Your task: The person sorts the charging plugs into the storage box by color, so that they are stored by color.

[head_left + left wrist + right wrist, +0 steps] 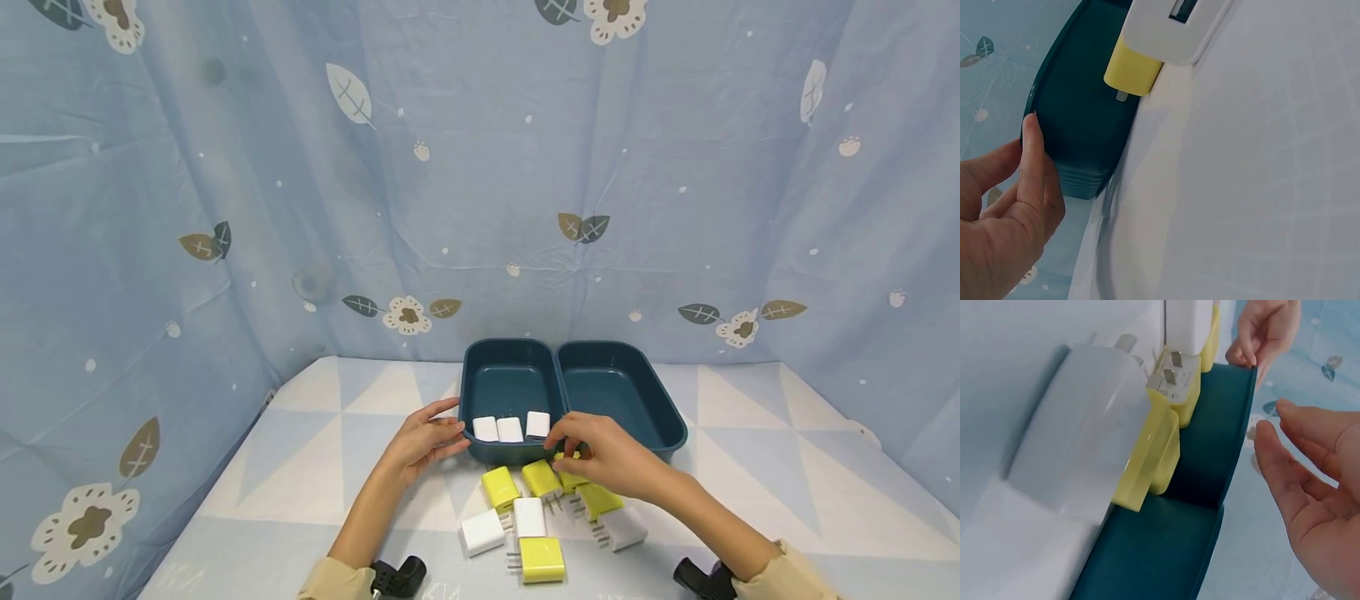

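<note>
In the head view my left hand is at the left front corner of the left dark teal bin. Its fingertips and thumb pinch the rim there, as the left wrist view also shows. My right hand hovers over the front rim where the two bins meet. In the right wrist view its thumb and fingertips stand slightly apart with nothing between them. Three white charger plugs lie along the front inside the left bin. Just below the right hand, partly hidden, is a yellow charger plug.
The right teal bin adjoins the left one. In front of them, on the patterned tabletop, lie several yellow charger plugs and three white charger plugs, prongs pointing various ways. A blue curtain hangs behind.
</note>
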### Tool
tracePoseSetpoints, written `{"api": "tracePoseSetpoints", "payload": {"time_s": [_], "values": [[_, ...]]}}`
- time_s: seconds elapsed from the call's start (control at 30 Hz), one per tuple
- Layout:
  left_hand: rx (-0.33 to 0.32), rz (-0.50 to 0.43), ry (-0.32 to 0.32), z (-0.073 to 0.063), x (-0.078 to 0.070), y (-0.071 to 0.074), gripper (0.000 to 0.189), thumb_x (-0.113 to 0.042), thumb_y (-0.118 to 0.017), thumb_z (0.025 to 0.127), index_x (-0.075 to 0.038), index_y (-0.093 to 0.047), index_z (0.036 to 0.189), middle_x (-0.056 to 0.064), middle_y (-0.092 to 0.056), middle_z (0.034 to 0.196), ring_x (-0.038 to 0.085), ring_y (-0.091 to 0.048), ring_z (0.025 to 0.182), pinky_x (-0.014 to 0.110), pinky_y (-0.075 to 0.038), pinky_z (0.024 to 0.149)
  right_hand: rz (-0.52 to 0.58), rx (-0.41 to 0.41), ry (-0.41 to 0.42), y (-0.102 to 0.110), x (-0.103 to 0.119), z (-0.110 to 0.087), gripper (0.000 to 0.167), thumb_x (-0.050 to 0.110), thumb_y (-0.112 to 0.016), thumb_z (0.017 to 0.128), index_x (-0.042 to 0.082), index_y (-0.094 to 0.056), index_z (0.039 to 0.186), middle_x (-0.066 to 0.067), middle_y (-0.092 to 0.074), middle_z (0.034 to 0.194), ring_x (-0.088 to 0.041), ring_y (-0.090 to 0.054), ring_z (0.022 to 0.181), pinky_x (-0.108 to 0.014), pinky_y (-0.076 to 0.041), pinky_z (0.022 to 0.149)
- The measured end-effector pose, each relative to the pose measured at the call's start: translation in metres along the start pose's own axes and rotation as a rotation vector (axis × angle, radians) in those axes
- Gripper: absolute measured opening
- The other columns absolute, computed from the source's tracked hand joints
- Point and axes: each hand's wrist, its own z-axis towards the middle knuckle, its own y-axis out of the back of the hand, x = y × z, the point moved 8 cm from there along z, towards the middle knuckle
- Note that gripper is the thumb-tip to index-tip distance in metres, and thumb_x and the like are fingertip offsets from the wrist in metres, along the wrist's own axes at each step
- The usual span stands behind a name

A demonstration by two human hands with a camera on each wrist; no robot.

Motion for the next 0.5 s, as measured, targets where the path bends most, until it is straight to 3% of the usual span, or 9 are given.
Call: {"api": "tracePoseSetpoints", "payload": {"time_s": [0.3, 0.5], "values": [[-0.016, 0.004, 0.004, 0.000, 0.001, 0.001, 0.058, 0.012, -0.055, 0.093, 0.006, -0.037, 0.148, 0.013, -0.053, 0.099, 0.017, -0.065, 0.081, 0.034, -0.061, 0.082, 0.171, 0.193, 0.074, -0.004, -0.008, -0.025, 0.026, 0.004, -0.073, 0.089, 0.017, -0.069, 0.111, 0.003, -0.064, 0.113, -0.015, -0.059, 0.091, -0.026, -0.060, 0.070], [-0.021, 0.002, 0.001, 0.001, 0.002, 0.001, 0.057, 0.012, -0.055, 0.093, 0.005, -0.038, 0.147, 0.013, -0.054, 0.099, 0.017, -0.065, 0.081, 0.035, -0.061, 0.083, 0.204, 0.281, 0.076, -0.002, -0.019, -0.042, 0.022, 0.007, -0.072, 0.090, 0.019, -0.070, 0.108, 0.007, -0.063, 0.110, -0.015, -0.058, 0.090, -0.027, -0.059, 0.070]]}}
